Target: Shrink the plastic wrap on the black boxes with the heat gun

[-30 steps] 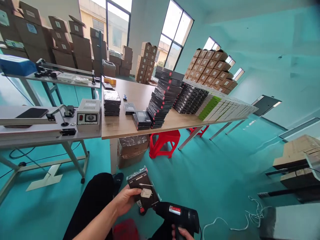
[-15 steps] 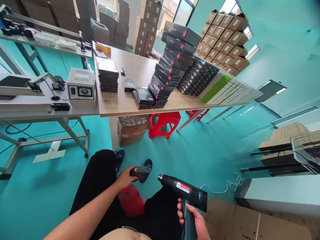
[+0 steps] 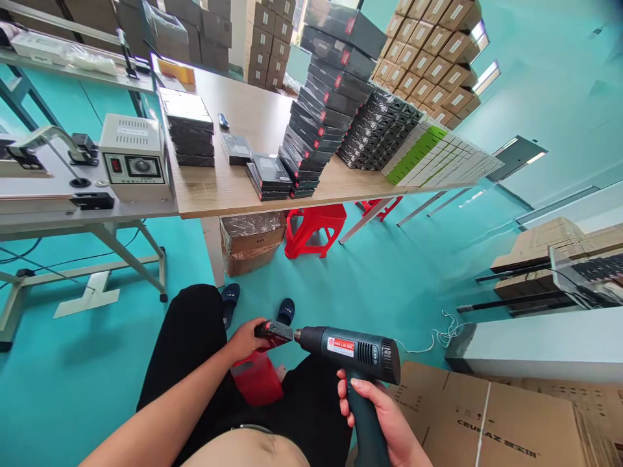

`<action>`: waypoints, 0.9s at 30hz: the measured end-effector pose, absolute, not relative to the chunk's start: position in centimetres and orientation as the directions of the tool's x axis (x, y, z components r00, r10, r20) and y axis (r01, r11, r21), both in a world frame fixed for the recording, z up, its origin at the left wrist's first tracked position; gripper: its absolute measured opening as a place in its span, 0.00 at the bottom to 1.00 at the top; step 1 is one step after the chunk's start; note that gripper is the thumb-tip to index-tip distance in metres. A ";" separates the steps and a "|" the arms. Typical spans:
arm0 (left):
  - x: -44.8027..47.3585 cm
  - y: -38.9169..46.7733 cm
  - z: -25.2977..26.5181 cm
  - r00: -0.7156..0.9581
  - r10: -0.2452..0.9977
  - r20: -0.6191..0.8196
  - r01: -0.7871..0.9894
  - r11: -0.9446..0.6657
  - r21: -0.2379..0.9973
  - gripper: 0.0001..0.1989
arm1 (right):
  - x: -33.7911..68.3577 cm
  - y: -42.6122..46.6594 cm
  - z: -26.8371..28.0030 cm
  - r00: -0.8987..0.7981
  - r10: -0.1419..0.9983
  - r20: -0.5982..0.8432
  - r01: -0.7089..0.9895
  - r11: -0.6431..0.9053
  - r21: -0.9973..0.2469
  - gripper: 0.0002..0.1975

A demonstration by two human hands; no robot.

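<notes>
My left hand (image 3: 247, 340) is closed around one end of a small black box (image 3: 274, 332) with a red side and a shiny, film-like surface. It holds the box out over my lap. My right hand (image 3: 370, 408) grips the handle of a dark green heat gun (image 3: 348, 350) with a red and white label. The gun's metal nozzle points left, close to the box's right end; whether they touch I cannot tell. Below the box, a red plastic surface (image 3: 257, 379) shows between my legs.
A wooden table (image 3: 209, 194) ahead carries a tall stack of black boxes (image 3: 321, 117) and a shorter stack (image 3: 189, 133). On the left bench is a grey control box (image 3: 134, 159). Under the table are a carton (image 3: 250, 243) and red stool (image 3: 314, 230). Large cartons (image 3: 487, 415) lie right.
The heat gun has moved left and up, bringing its nozzle close to the box. The box has tilted slightly, showing more of its red side. My view has shifted a little.
</notes>
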State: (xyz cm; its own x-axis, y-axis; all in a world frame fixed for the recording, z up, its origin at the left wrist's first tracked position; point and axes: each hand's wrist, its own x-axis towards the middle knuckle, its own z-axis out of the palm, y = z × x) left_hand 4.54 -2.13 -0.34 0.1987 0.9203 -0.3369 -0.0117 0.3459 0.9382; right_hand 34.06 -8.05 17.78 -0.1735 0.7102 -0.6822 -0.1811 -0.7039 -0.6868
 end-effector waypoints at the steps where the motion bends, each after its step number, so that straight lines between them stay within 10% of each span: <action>1: 4.4 -2.1 -0.4 0.200 0.927 -0.317 0.003 0.323 0.947 0.18 | 34.0 -8.0 17.9 -0.175 0.711 -0.681 -0.166 -0.703 -0.691 0.15; 14: 4.6 -2.4 -0.7 0.188 0.952 -0.241 0.460 0.131 0.878 0.13 | 30.0 -7.3 17.5 -0.279 0.724 -0.631 -0.052 -0.667 -0.743 0.15; 27: 4.5 -2.0 -1.5 0.195 0.905 -0.378 -0.070 0.397 0.915 0.24 | 33.8 -7.6 17.2 -0.149 0.752 -0.643 -0.076 -0.657 -0.750 0.16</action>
